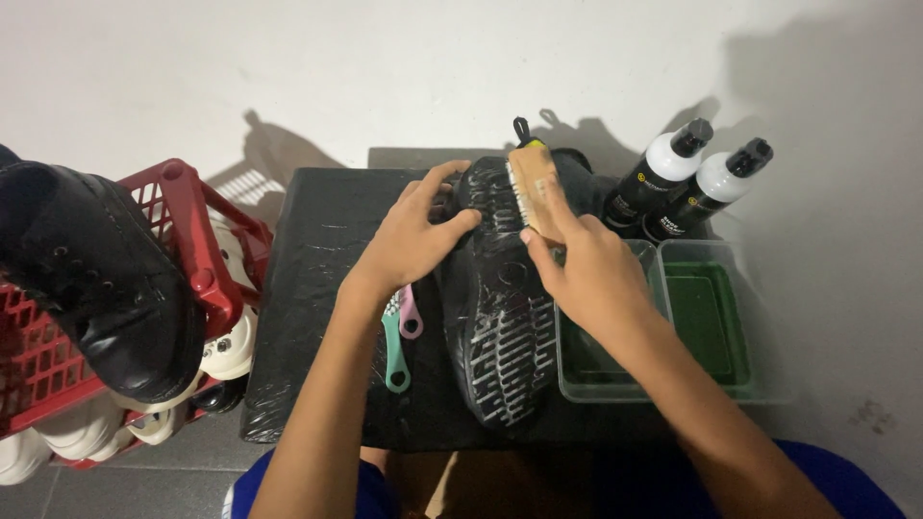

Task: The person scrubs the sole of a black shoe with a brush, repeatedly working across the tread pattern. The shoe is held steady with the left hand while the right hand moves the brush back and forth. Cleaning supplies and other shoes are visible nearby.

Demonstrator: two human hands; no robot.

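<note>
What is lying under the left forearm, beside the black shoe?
Two small brushes, one green brush and one pink brush, lie on the black mat. Their handle ends show; the left hand hides their heads.

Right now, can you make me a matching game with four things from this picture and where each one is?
Things:
1. wooden brush
2. black shoe
3. two spray bottles
4. red crate

Places:
A. standing at the back right, against the wall
B. at the left, with shoes in it
C. in the right hand, pressed on the sole
D. sole up on the black mat, steadied by the left hand

Pairs: 1-C, 2-D, 3-A, 4-B
</note>
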